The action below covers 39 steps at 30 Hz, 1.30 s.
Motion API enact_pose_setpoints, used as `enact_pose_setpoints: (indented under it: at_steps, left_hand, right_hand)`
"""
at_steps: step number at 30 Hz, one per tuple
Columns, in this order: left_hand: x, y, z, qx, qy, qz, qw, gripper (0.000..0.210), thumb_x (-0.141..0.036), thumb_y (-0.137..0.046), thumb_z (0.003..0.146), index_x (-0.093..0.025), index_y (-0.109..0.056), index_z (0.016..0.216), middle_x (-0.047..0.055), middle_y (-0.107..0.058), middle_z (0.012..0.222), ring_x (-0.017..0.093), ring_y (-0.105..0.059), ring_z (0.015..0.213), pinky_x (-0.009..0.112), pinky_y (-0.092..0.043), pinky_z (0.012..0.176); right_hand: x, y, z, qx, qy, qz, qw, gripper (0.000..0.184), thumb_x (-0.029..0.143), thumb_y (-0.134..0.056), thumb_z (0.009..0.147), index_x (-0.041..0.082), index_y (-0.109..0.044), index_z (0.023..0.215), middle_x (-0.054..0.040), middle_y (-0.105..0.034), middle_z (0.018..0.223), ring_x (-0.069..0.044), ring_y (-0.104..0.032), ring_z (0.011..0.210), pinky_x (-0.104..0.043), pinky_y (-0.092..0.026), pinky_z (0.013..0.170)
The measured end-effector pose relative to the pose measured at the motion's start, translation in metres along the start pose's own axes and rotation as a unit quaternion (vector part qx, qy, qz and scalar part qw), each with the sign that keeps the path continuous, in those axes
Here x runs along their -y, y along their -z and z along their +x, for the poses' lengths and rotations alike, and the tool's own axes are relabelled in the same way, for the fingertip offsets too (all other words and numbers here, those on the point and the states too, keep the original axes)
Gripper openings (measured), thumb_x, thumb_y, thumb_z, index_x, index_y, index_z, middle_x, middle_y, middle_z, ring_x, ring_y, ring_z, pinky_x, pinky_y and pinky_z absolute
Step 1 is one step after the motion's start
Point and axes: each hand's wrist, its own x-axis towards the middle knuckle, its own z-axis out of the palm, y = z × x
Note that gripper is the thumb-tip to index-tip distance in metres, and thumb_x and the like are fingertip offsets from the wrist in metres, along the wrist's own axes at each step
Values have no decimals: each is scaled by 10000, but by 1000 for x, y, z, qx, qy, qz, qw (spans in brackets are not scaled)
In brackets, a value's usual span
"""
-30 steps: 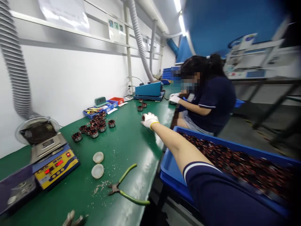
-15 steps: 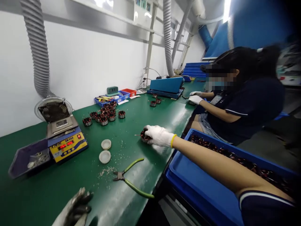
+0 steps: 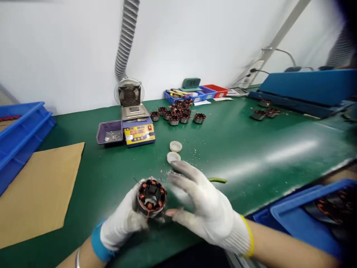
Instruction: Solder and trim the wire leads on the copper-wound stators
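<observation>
A copper-wound motor stator (image 3: 152, 197) with thin wires sticking up is gripped in my gloved left hand (image 3: 125, 216), above the green bench. My right hand (image 3: 208, 204), in a white glove with a yellow cuff edge, is just right of the stator, fingers spread and somewhat blurred. It holds nothing that I can see. Behind that hand one green handle of the cutters (image 3: 218, 180) shows; the rest is hidden. Two small white dishes, the farther dish (image 3: 175, 146) and the nearer dish (image 3: 173, 157), lie beyond the fingers among white scraps.
Several stators (image 3: 178, 113) cluster at the back, near a yellow-fronted heating unit (image 3: 139, 134) and a purple tray (image 3: 109, 132). Cardboard (image 3: 47, 186) and blue crates (image 3: 25, 130) are at left. A blue bin (image 3: 304, 223) with stators is lower right; a blue machine (image 3: 306, 91) stands far right.
My view has swung left. The stator my right hand was touching on the bench is now in my left hand, and my right hand has come back beside it, fingers apart.
</observation>
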Motion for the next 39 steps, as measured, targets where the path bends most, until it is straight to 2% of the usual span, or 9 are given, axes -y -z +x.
enact_pose_setpoints:
  at_steps: [5,10,13,16,21,24,28,32,39]
  left_hand:
    - [29,-7,-5,-65,-28,-28,997,968,-601,-757,671,-181,-324,1429,174,-429,1452,342,-380,1351,453,-310,1128]
    - [40,0,-9,-78,-35,55,995,790,-605,-668,753,-212,-445,1401,102,-406,1494,336,-250,1420,458,-228,1172]
    - [43,3,-6,-131,-62,46,988,598,-580,-559,851,-232,-529,1336,55,-443,1476,285,-307,1403,416,-230,1175]
    - [41,0,-2,-159,-77,24,984,460,-555,-502,897,-203,-666,1143,74,-641,1262,265,-552,1205,353,-410,1057]
    - [29,3,2,-242,-103,44,964,414,-541,-562,872,-162,-704,786,71,-726,878,215,-665,823,279,-520,758]
    - [17,15,8,-290,-152,22,945,492,-590,-525,871,-165,-663,665,64,-700,843,198,-641,795,282,-511,755]
    - [2,30,18,-217,-81,-26,973,564,-693,-536,799,-173,-664,978,82,-666,1039,236,-632,852,348,-535,743]
    - [-1,29,18,-86,79,44,992,391,-540,-672,794,-163,-668,899,42,-666,889,192,-609,844,281,-505,780]
    - [1,16,15,-108,161,-1,981,425,-440,-747,761,-176,-681,1088,75,-683,1130,276,-562,1162,349,-434,1006]
  right_hand:
    - [14,-52,-25,-13,-133,62,989,905,370,-676,799,274,-120,1507,-125,-473,1399,-323,-517,1241,-469,-518,973]
    - [13,-82,-23,-67,-230,131,962,775,359,-705,737,267,-309,1398,-99,-556,1295,-297,-589,1156,-401,-549,926]
    - [9,-74,-25,-3,-179,221,959,752,424,-731,734,264,-348,1361,-91,-570,1259,-262,-615,1110,-359,-549,911]
    - [7,-65,-26,53,-104,240,964,731,460,-717,767,251,-349,1363,-116,-542,1287,-261,-588,1148,-363,-529,936]
    - [7,-62,-23,68,-55,215,973,689,391,-715,771,260,-361,1347,-110,-576,1213,-247,-610,1097,-351,-542,898]
    - [8,-60,-23,43,-52,211,975,674,373,-734,750,258,-381,1313,-97,-600,1147,-227,-638,1020,-320,-556,852]
    - [6,-54,-25,3,-51,197,979,640,313,-720,754,256,-397,1304,-93,-602,1140,-218,-625,1044,-310,-541,880]
    - [-2,-51,-30,-28,-49,182,982,685,241,-717,727,231,-384,1325,-117,-579,1187,-237,-597,1098,-346,-526,919]
    - [-9,-52,-33,-30,-34,191,980,706,200,-684,690,211,-389,1332,-135,-565,1198,-261,-586,1101,-380,-532,900]
